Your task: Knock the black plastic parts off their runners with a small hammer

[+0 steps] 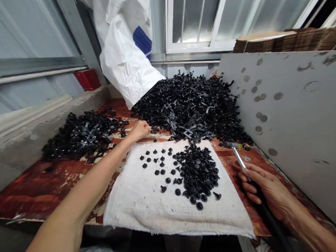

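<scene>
A grey board (284,109) hems in the right hand (268,188); the black plastic heap (189,106) blocks reach past the towel (133,213).

Hammer's black grip (274,225) cut off at btm edge.

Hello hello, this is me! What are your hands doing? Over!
Left hand closed, at the black plastic pile. Right hand gripping a hammer. Black studs on the towel. Someone's white sleeve over the pile.
</scene>
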A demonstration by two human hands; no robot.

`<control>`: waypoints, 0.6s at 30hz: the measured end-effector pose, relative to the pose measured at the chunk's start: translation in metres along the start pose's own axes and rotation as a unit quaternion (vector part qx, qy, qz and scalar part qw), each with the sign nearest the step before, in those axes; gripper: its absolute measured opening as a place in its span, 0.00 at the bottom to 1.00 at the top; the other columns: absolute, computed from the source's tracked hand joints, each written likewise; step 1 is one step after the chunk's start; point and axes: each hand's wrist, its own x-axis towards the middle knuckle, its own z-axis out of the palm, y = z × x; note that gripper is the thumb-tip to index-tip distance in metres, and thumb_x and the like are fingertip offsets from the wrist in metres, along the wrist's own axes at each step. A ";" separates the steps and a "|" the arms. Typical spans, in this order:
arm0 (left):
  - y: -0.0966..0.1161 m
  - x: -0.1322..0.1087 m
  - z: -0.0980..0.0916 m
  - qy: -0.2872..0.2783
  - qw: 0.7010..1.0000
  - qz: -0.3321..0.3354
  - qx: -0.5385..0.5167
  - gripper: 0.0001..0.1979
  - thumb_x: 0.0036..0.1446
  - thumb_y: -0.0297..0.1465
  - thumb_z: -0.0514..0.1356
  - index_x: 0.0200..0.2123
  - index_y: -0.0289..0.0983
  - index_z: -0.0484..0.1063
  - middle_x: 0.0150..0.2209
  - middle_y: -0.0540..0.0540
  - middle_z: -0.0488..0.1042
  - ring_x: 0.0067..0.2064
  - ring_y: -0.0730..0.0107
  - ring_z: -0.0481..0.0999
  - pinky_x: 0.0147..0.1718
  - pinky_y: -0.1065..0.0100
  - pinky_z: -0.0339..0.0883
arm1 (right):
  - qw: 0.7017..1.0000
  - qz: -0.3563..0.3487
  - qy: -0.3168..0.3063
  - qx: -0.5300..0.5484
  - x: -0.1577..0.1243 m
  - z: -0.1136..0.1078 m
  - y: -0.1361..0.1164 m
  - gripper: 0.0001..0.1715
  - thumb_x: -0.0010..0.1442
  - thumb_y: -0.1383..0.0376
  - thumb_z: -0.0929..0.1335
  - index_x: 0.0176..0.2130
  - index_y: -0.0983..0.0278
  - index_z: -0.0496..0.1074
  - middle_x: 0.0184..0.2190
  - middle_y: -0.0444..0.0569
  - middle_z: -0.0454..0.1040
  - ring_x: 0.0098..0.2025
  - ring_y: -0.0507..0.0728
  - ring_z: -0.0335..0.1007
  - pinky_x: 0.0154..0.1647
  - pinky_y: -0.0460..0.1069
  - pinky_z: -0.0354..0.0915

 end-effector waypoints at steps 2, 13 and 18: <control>0.001 -0.017 -0.013 0.007 0.998 -0.013 -0.063 0.07 0.58 0.27 0.54 0.27 0.36 0.66 0.24 0.48 0.73 0.24 0.71 0.73 0.24 0.71 0.67 | 1.000 -0.018 0.004 -0.014 -0.006 0.004 -0.001 0.26 0.35 0.55 0.79 0.29 0.62 0.67 0.19 0.37 0.62 0.15 0.43 0.50 0.07 0.38 0.50; 0.037 -0.149 -0.005 -0.275 0.868 -0.049 -0.409 0.11 0.44 0.32 0.66 0.29 0.36 0.67 0.19 0.52 0.71 0.17 0.78 0.66 0.17 0.74 0.64 | 0.958 -0.146 -0.223 -0.108 -0.040 0.093 -0.020 0.18 0.55 0.53 0.70 0.38 0.61 0.63 0.15 0.33 0.63 0.12 0.45 0.53 0.10 0.39 0.51; 0.021 -0.179 0.003 -0.347 0.848 -0.060 -0.396 0.16 0.43 0.39 0.67 0.31 0.37 0.67 0.20 0.51 0.71 0.19 0.76 0.66 0.20 0.72 0.65 | 0.949 -0.147 -0.270 -0.065 -0.047 0.110 -0.015 0.15 0.56 0.57 0.69 0.33 0.60 0.59 0.19 0.33 0.67 0.12 0.44 0.53 0.08 0.39 0.51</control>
